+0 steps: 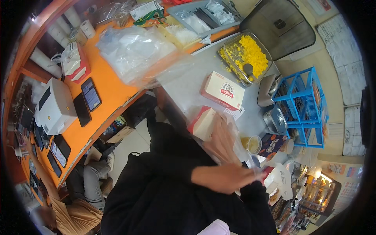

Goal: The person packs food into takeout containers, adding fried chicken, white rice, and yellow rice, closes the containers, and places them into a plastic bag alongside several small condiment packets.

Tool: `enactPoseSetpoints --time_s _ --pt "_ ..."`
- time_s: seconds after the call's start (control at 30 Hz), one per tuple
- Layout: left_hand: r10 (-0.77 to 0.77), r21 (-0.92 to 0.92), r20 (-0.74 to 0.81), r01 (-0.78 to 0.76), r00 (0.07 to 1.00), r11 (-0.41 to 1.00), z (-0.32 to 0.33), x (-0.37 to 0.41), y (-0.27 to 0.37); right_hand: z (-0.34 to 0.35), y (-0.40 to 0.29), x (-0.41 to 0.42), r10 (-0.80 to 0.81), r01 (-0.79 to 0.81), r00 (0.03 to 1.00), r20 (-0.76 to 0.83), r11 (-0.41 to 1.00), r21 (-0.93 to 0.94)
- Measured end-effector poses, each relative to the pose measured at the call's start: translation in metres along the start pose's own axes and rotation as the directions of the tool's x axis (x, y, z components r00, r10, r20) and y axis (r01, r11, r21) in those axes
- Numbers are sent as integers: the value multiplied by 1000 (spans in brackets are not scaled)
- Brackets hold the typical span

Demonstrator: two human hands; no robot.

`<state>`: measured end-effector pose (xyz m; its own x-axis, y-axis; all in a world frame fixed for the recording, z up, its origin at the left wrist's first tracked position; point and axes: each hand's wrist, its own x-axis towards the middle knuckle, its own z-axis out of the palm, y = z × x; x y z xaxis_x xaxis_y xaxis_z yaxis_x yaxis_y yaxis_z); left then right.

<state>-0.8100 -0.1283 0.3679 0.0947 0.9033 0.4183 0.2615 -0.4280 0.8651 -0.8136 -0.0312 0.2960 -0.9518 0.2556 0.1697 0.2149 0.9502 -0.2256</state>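
Note:
My right hand (224,141) shows through a clear plastic bag (233,129), blurred, its fingers against a red and cream cardboard box (202,123). Whether they grip the box is unclear. My left hand (224,177) crosses in front of my right sleeve, its fingers closed at the bag's gathered end. Just beyond, a closed printed chicken box (224,89) lies on the grey counter (183,88). A clear cup of yellowish food (253,144) stands to the right of the bag. Another box (277,179), standing open with food inside, is at lower right.
A glass tray of yellow crumbled food (246,58), a blue plastic rack (302,108) and a steel container (275,120) line the far side. Plastic bags (138,50), phones (91,94) and a white printer (55,107) lie on the orange counter. A person (76,214) sits at lower left.

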Motion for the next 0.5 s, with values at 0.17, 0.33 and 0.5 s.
enactPoseSetpoints --time_s 0.17,0.33,0.5 --pt "-41 -298 -124 2 991 955 -4 1 6 3 -9 12 -9 5 999 43 995 95" --pt "20 -143 -375 -79 927 986 -93 -14 11 16 31 2 -140 138 985 -106 990 -23" --pt "-260 -156 -676 212 690 965 -144 -67 -1 -131 67 51 -56 156 891 451 969 -190"
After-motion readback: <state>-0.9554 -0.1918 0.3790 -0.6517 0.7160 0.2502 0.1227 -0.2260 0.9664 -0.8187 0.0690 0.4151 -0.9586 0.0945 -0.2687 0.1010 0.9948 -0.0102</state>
